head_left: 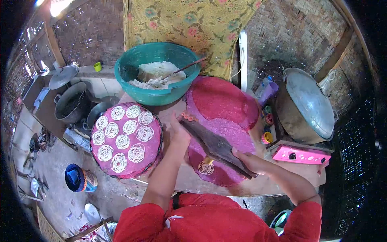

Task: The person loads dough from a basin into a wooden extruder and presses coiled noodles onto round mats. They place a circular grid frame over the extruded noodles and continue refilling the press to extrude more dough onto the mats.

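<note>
A dark wooden press (217,144) is held slantwise between my two hands. My left hand (179,130) is closed round its upper left end, beside some small orange-red bands. Toward its lower right end, my right hand (249,161) grips the other side, thumb on top. Under the press, a yellowish nozzle (208,160) sits just above a coil of thin white strands (206,168) on a round pink mat (197,155). To the left, a round pink tray (139,164) carries several flat white strand coils (122,141).
A green basin (157,97) with white dough (159,74) and a stick stands behind. At right are a large lidded pot (302,105) and a pink stove front (300,154). More pink mats (221,99) lie behind the press. A blue bucket (76,177) stands lower left.
</note>
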### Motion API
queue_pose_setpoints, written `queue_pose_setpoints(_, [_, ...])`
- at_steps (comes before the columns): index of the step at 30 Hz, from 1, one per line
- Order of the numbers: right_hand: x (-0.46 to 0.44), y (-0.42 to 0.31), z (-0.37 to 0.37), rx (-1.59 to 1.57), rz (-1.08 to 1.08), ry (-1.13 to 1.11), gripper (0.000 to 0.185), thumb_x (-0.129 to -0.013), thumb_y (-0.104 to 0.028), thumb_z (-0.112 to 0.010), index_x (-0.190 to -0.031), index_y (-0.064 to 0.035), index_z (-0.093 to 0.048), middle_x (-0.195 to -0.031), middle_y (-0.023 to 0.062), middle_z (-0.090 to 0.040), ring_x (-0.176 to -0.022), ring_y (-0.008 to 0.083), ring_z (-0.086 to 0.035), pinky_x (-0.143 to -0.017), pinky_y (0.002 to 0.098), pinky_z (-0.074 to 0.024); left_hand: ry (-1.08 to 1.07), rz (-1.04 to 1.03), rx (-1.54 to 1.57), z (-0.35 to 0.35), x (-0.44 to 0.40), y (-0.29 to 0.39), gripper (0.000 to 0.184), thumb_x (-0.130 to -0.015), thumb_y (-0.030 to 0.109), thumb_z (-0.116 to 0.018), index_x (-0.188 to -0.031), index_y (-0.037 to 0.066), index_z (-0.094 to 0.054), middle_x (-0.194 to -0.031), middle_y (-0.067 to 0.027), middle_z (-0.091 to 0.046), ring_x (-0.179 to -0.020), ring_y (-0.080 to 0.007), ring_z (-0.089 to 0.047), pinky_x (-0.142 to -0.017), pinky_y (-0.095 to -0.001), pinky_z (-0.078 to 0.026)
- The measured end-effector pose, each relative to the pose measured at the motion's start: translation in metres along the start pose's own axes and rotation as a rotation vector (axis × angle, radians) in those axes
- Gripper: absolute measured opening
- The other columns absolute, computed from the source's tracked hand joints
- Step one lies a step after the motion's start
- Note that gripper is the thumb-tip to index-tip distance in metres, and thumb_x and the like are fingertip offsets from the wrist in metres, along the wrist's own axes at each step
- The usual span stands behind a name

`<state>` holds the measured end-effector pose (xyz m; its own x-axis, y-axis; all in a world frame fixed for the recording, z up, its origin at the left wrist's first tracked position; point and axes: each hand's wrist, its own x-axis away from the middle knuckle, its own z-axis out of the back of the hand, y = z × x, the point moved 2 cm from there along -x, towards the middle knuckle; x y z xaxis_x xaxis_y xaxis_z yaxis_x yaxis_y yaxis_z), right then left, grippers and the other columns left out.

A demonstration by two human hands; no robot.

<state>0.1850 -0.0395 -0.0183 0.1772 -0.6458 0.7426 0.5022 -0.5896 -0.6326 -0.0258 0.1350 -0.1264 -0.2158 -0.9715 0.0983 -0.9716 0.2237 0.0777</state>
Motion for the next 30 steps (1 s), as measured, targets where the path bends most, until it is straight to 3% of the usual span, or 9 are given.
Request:
queue_pose_setpoints(7, [0.01, 0.009, -0.001, -0.058, -0.038, -0.123, 0.07, -0.087, -0.068, -0.031, -0.083, -0.0043, -0.058, -0.058, 0.0075, -0.057, -0.043, 0.0158, -0.055, -0.036, 0.0275, -0.0413, 0.033, -0.045, 0.054, 0.009, 0.025, -0.005, 0.043, -0.086, 0.05, -0.039, -0.063, 0.014, -0.04, -0.055, -0.0016, -0.041, -0.052, -0.0187, -0.044, -0.058, -0.0368, -0.039])
queue_pose_setpoints(9, [0.013, 0.013, 0.007, 0.019, -0.083, -0.059, 0.068, -0.087, -0.067, -0.032, -0.082, -0.0041, -0.058, -0.055, 0.0073, -0.056, -0.042, 0.0159, -0.055, -0.036, 0.0279, -0.0411, 0.053, 0.049, 0.037, 0.003, 0.03, -0.018, 0.037, -0.088, 0.043, -0.036, -0.065, 0.015, -0.041, -0.058, 0.0014, -0.041, -0.054, -0.0153, -0.043, -0.061, -0.0331, -0.038])
queue_pose_setpoints(14, [0.007, 0.016, 0.022, 0.119, -0.054, 0.109, 0.07, -0.085, -0.07, -0.032, -0.075, -0.0068, -0.058, -0.055, 0.0066, -0.055, -0.041, 0.0164, -0.052, -0.038, 0.0295, -0.041, 0.029, -0.026, 0.033, 0.017, 0.0, -0.039, 0.035, -0.089, 0.039, -0.036, -0.063, 0.016, -0.04, -0.055, 0.0026, -0.039, -0.05, -0.0136, -0.04, -0.058, -0.0314, -0.037])
queue_pose_setpoints(17, [-0.011, 0.032, 0.033, 0.017, -0.006, -0.01, 0.072, -0.083, -0.072, -0.033, -0.09, -0.0056, -0.059, -0.061, 0.0089, -0.058, -0.044, 0.0171, -0.054, -0.04, 0.0309, -0.0429, -0.118, 0.004, 0.139, 0.021, -0.006, -0.037, 0.032, -0.09, 0.035, -0.037, -0.063, 0.018, -0.04, -0.054, 0.0051, -0.037, -0.048, -0.0105, -0.039, -0.057, -0.0283, -0.036])
queue_pose_setpoints(19, [-0.026, 0.04, 0.028, -0.549, 0.058, -0.214, 0.078, -0.081, -0.074, -0.031, -0.11, -0.0059, -0.054, -0.068, 0.0103, -0.06, -0.047, 0.0191, -0.057, -0.042, 0.0316, -0.0447, -0.236, 0.004, 0.216, 0.022, -0.01, -0.033, 0.031, -0.09, 0.033, -0.039, -0.062, 0.018, -0.039, -0.054, 0.0069, -0.036, -0.046, -0.0082, -0.038, -0.055, -0.026, -0.036])
queue_pose_setpoints(22, [-0.058, 0.05, 0.007, -0.727, 0.152, -0.434, 0.081, -0.081, -0.075, -0.027, -0.123, -0.009, -0.047, -0.077, 0.0093, -0.062, -0.051, 0.0207, -0.057, -0.042, 0.0316, -0.045, -0.252, 0.014, 0.295, 0.032, -0.015, -0.029, 0.032, -0.09, 0.032, -0.041, -0.061, 0.018, -0.039, -0.053, 0.0067, -0.036, -0.046, -0.0081, -0.038, -0.054, -0.026, -0.036])
queue_pose_setpoints(26, [-0.114, 0.083, -0.011, -0.865, 0.336, -0.486, 0.072, -0.084, -0.07, -0.031, -0.123, -0.0111, -0.048, -0.082, 0.0083, -0.062, -0.05, 0.0202, -0.055, -0.041, 0.0306, -0.0437, -0.169, -0.089, 0.32, 0.055, -0.021, -0.025, 0.029, -0.089, 0.029, -0.041, -0.061, 0.019, -0.039, -0.053, 0.0066, -0.037, -0.045, -0.0083, -0.038, -0.052, -0.0259, -0.037])
queue_pose_setpoints(28, [-0.121, 0.091, -0.012, -1.066, 0.078, -0.495, 0.061, -0.086, -0.062, -0.04, -0.119, -0.012, -0.05, -0.083, 0.0075, -0.062, -0.052, 0.018, -0.054, -0.039, 0.0291, -0.042, -0.121, -0.155, 0.305, 0.056, -0.017, -0.019, 0.026, -0.086, 0.024, -0.042, -0.061, 0.018, -0.04, -0.054, 0.0064, -0.037, -0.045, -0.0086, -0.037, -0.053, -0.0255, -0.037])
queue_pose_setpoints(30, [-0.125, 0.083, -0.014, -0.898, 0.126, -0.449, 0.058, -0.086, -0.059, -0.043, -0.118, -0.0116, -0.051, -0.083, 0.0077, -0.062, -0.056, 0.0167, -0.055, -0.041, 0.0286, -0.043, -0.139, -0.157, 0.35, 0.055, -0.015, -0.011, 0.024, -0.085, 0.022, -0.042, -0.062, 0.018, -0.04, -0.054, 0.0062, -0.037, -0.046, -0.0088, -0.037, -0.053, -0.0253, -0.037])
